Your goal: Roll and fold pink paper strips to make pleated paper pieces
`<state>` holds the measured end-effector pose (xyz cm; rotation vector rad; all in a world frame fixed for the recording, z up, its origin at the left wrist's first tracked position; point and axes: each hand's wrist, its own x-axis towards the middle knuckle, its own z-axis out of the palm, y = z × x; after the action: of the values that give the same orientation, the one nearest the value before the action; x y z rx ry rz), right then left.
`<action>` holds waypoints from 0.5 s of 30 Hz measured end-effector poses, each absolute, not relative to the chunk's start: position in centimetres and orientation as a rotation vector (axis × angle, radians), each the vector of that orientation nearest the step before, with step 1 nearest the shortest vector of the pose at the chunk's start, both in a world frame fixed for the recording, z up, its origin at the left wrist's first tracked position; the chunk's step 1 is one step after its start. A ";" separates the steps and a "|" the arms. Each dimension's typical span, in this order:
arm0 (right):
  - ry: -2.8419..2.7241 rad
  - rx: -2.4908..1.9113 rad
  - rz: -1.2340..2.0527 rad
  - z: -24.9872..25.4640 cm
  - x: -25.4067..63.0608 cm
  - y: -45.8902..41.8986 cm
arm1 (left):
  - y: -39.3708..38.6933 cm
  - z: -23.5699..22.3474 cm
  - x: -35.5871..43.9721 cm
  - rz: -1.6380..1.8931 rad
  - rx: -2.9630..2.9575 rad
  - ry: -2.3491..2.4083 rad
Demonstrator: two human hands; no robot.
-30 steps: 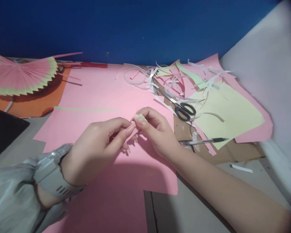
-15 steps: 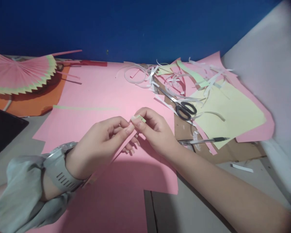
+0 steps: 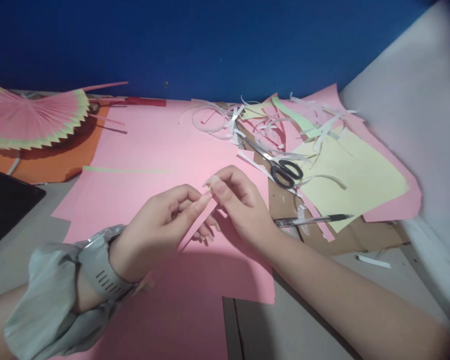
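A narrow pink paper strip (image 3: 198, 222) slants up between my two hands, its upper end hidden by my fingertips. My left hand (image 3: 163, 215) is closed, pinching the strip between thumb and fingers. At the strip's top end, the thumb and index finger of my right hand (image 3: 242, 200) are pressed together on it, where a speck of green shows. Both hands are above a large pink paper sheet (image 3: 142, 130), fingertips almost touching. The lower part of the strip runs under my left hand and wrist.
Scissors with black handles (image 3: 287, 172) lie to the right, beside curled paper offcuts (image 3: 270, 130). A pen (image 3: 315, 220) rests near a pale yellow sheet (image 3: 360, 175). On the left are a pleated pink and green paper fan (image 3: 33, 120), an orange sheet (image 3: 60, 167) and a black device (image 3: 11, 205).
My left hand has shifted slightly right along the strip. The strip's green end, visible above my right thumb before, is now mostly covered by my right fingertips.
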<state>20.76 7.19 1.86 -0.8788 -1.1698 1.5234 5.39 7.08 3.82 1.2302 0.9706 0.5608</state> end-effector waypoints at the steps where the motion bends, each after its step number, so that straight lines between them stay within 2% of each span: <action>1: -1.177 -0.888 1.534 1.9 20.8 7.2 | 7.1 3.9 5.4 0.578 1.220 0.977; 11: -1.213 -0.746 1.791 1.9 21.2 7.1 | 7.6 4.1 5.0 0.500 1.213 0.804; 15: -1.304 -0.829 1.671 2.0 21.5 7.2 | 7.8 3.7 4.9 0.488 1.317 0.806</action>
<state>21.47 7.16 2.01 -0.8285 -1.3043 1.6714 4.91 7.80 3.74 1.3165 0.8060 0.4875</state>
